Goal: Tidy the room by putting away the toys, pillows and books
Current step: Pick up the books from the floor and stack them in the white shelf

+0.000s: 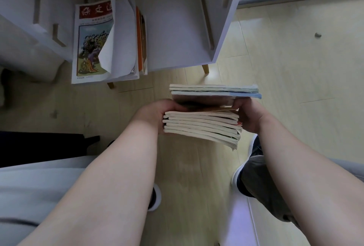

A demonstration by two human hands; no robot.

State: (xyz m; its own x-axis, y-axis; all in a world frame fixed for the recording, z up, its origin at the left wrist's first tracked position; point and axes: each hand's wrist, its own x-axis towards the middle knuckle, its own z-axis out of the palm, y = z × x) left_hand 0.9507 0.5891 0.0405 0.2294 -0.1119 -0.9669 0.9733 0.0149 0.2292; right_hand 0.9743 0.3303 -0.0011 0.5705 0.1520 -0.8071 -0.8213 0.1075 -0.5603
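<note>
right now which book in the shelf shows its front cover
The leftmost one: the magazine with the red title band and a cartoon crowd. The white booklet beside it curls open on blank pages; the orange books show only edges.

home room: white bookshelf (177,29), wood floor (295,68)
</note>
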